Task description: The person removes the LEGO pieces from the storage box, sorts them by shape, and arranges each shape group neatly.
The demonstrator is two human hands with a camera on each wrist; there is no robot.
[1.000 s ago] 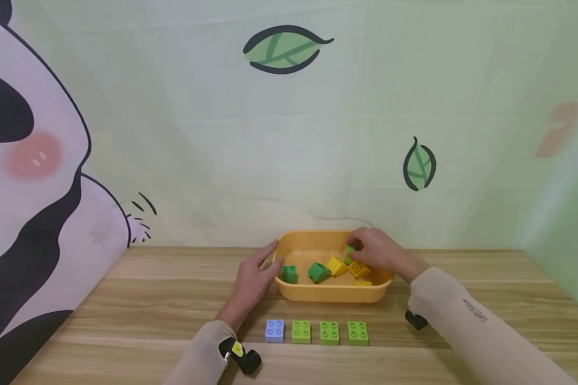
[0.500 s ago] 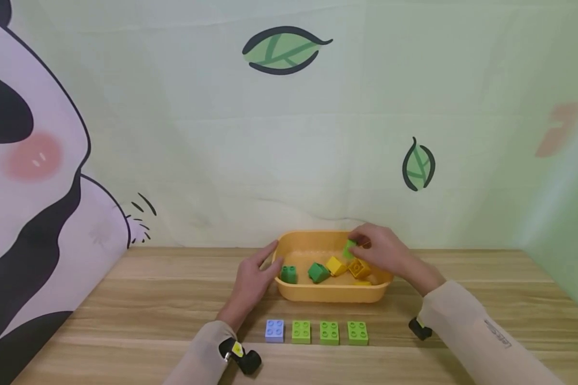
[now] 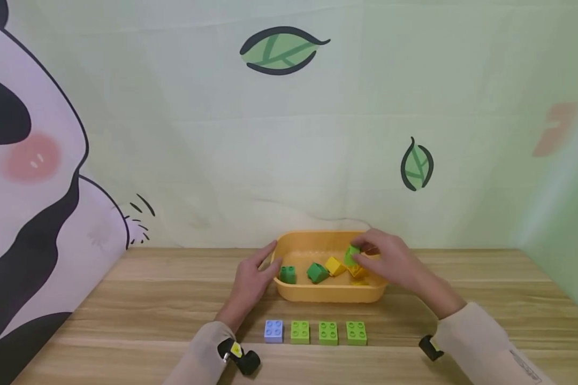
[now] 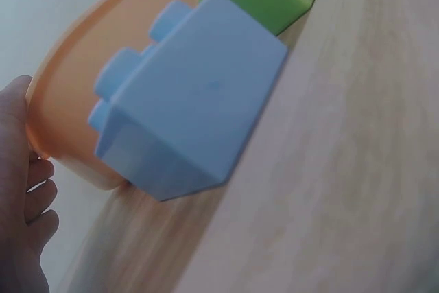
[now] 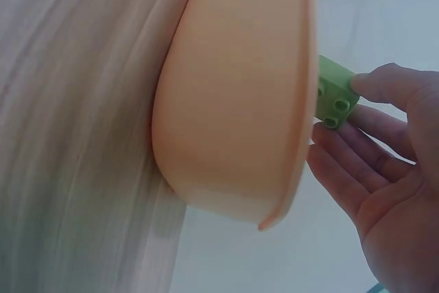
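Between thumb and fingertips, my right hand (image 3: 390, 259) pinches a light green toy building brick (image 3: 351, 255) over the right side of an orange-yellow plastic bin (image 3: 329, 293). The right wrist view shows the brick's (image 5: 335, 94) studs, partly hidden by the bin wall. My left hand (image 3: 251, 280) grips the bin's left rim, fingers curled against the outside in the left wrist view. Inside the bin lie a dark green brick (image 3: 287, 275) at the left, another green brick (image 3: 317, 272) and a yellow brick (image 3: 334, 266) near the middle, and more yellow ones below my right hand.
In front of the bin, a blue brick (image 3: 273, 331) and three light green bricks, the nearest to it being this green brick (image 3: 299, 332), stand in a spaced row on the wooden table (image 3: 173, 299). A printed cloth backdrop (image 3: 197, 160) rises right behind the bin.
My right hand has drawn the light green brick slightly up and toward me from among the bin's bricks, its forearm swinging right. The left hand keeps its grip on the rim.
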